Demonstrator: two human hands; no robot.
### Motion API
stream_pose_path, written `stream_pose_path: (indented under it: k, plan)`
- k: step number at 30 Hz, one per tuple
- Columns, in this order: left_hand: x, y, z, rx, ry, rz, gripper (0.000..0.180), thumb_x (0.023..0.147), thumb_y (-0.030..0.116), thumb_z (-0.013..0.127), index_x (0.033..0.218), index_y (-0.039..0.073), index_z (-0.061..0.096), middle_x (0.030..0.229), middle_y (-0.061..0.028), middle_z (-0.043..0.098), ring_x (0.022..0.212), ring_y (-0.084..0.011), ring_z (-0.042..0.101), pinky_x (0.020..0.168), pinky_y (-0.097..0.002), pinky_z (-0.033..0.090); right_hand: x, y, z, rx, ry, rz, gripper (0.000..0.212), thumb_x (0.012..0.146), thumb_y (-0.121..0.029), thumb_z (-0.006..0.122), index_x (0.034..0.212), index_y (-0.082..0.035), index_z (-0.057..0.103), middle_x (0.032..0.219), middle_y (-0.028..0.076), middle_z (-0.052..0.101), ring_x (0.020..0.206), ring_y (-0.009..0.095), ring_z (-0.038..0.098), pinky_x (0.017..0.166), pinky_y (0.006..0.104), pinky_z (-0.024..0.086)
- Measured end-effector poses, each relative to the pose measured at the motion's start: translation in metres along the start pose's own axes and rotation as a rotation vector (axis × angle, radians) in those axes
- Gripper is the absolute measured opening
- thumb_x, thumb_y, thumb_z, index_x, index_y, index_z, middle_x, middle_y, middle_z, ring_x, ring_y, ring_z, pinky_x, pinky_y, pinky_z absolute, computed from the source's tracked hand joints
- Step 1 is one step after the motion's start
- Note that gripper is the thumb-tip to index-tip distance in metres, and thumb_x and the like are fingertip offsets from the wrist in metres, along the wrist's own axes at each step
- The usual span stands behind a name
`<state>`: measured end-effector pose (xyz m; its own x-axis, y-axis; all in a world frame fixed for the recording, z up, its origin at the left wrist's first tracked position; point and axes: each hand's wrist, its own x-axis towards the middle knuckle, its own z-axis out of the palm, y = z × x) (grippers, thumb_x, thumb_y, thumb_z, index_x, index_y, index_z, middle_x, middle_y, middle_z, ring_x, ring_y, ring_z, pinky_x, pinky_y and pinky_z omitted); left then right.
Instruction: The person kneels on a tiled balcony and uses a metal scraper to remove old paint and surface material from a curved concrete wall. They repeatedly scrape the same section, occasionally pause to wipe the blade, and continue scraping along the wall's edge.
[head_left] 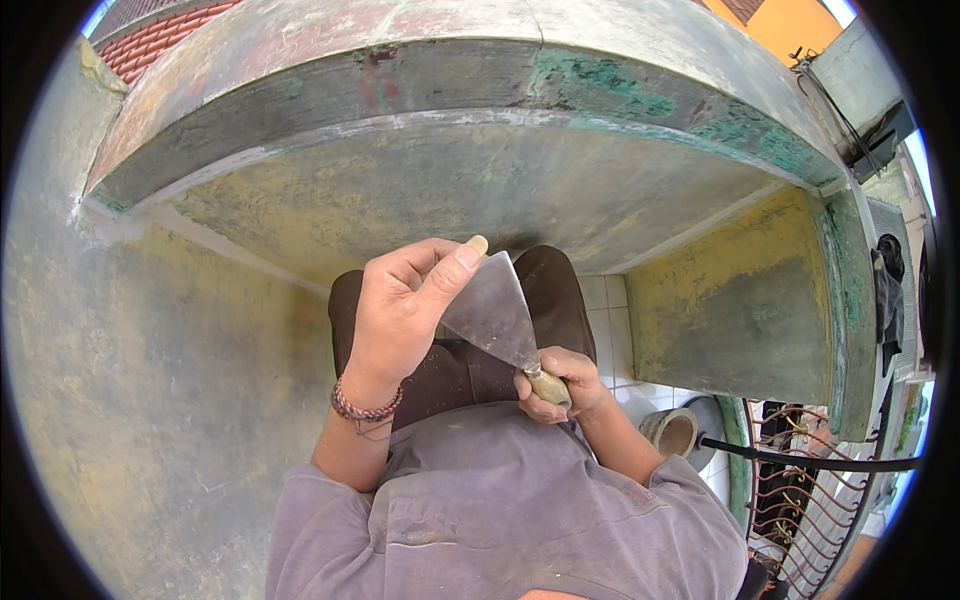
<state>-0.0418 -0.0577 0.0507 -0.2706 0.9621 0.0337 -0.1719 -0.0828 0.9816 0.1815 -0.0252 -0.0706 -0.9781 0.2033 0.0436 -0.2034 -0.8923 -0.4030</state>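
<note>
A weathered concrete wall (470, 190), smeared grey and ochre, curves broadly beyond the two-handed grip, topped by a thick slab (440, 75) whose front edge shows flaking green paint. To the grip's left rises a mottled plaster wall (160, 380); to its right stands a short, rough side panel (735, 300) with a green-stained edge. Nearer than the grip spreads a dusty, mauve-grey cotton shirt (550, 490), and beneath the blade lie dark trousers (465, 385) over bent knees. Right of the grip, past glossy white floor tiles (610, 325), is a wavy metal railing (805, 490); before it sits a round, thick-rimmed pot (672, 432), its contents too small to tell. The scraper (495, 310) is at the grip itself, tilted, its flat triangular steel blade up and leftward. The right hand (578, 370) is closed round its worn wooden handle; the left hand (405, 300), fingers curled, sets its thumb at the blade's broad edge, though whether it pinches cannot be told. Open room lies between blade and far wall. A braided bracelet (365, 402) circles the left wrist.
</note>
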Motion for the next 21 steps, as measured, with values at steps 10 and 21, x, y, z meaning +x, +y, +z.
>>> stream_pose_path:
  k: [10, 21]
  plan:
    - [0.0, -0.013, -0.008, 0.251, -0.003, -0.024, 0.032, 0.096, 0.023, 0.066, 0.077, -0.003, 0.067, 0.066, 0.0013, 0.06, 0.06, -0.0028, 0.046, 0.055, -0.0199, 0.035, -0.012, -0.01, 0.017, -0.382, 0.181, 0.124, 0.043, 0.102, -0.04, 0.047, 0.109, 0.0, 0.061, 0.064, 0.006, 0.056, 0.047, 0.009, 0.049, 0.043, 0.0223, 0.039]
    - [0.012, -0.033, 0.001, 0.193, -0.074, 0.013, 0.024, 0.095, 0.022, 0.066, 0.088, -0.001, 0.062, 0.062, -0.0069, 0.062, 0.05, -0.0114, 0.057, 0.047, -0.022, 0.043, -0.054, -0.03, 0.022, -0.619, 0.346, 0.04, 0.034, 0.097, -0.041, 0.059, 0.096, -0.007, 0.058, 0.067, -0.003, 0.05, 0.051, 0.004, 0.044, 0.044, 0.0215, 0.035]
